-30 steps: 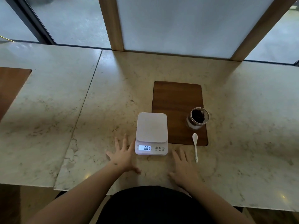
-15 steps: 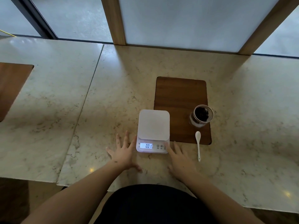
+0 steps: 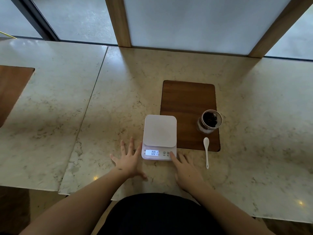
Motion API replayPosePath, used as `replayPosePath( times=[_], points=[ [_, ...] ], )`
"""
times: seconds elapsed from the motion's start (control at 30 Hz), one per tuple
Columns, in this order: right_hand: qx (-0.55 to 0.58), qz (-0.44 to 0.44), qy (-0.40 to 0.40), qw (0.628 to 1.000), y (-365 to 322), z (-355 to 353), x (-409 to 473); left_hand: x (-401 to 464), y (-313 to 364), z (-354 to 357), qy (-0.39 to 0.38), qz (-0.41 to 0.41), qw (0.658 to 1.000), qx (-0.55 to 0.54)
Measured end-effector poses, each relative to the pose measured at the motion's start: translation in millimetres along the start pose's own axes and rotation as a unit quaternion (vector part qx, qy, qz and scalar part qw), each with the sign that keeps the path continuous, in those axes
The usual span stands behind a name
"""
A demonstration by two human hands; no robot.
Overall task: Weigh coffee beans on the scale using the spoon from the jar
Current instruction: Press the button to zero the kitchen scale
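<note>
A white digital scale (image 3: 159,131) sits on the marble counter, its lit display reading 001 and its platform bare. My left hand (image 3: 129,161) lies flat and spread on the counter just left of the scale, fingertips close to its edge. My right hand (image 3: 185,168) rests with its index finger on the rightmost button of the scale's front panel. A glass jar (image 3: 209,121) with dark coffee beans stands open on the near right corner of a wooden board (image 3: 188,106). A white spoon (image 3: 206,150) lies beside the jar, bowl on the board, handle on the counter.
The marble counter (image 3: 262,124) runs to a window wall with wooden posts (image 3: 118,21) behind. A seam (image 3: 91,99) divides it from a second slab on the left, where another wooden board (image 3: 11,85) lies at the frame edge.
My right hand slid forward and left from the counter until its index finger reached the scale's button panel. My left hand stayed beside the scale. The display still reads 001.
</note>
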State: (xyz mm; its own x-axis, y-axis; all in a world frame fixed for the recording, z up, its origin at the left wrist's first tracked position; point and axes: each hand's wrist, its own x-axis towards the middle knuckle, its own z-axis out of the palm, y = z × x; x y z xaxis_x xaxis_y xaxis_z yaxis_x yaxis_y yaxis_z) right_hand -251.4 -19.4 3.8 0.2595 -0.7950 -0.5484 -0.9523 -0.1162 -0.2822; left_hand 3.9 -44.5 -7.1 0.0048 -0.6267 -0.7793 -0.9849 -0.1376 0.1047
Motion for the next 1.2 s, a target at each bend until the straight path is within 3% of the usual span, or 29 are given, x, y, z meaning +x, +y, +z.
replayPosePath(
  times=[0.67,0.93,1.2],
  points=[
    [-0.029,0.0,-0.043,0.999,-17.1,-24.5,9.5,-3.8,0.7,-2.7,-0.006,-0.003,1.0,-0.001],
    [0.041,-0.009,0.027,0.999,0.0,-4.7,-16.0,-10.1,3.1,-4.6,-0.004,0.003,1.0,0.004],
    [0.039,0.012,0.017,0.999,14.7,11.3,-29.6,-3.7,0.3,-1.8,-0.005,0.002,1.0,-0.003]
  ],
)
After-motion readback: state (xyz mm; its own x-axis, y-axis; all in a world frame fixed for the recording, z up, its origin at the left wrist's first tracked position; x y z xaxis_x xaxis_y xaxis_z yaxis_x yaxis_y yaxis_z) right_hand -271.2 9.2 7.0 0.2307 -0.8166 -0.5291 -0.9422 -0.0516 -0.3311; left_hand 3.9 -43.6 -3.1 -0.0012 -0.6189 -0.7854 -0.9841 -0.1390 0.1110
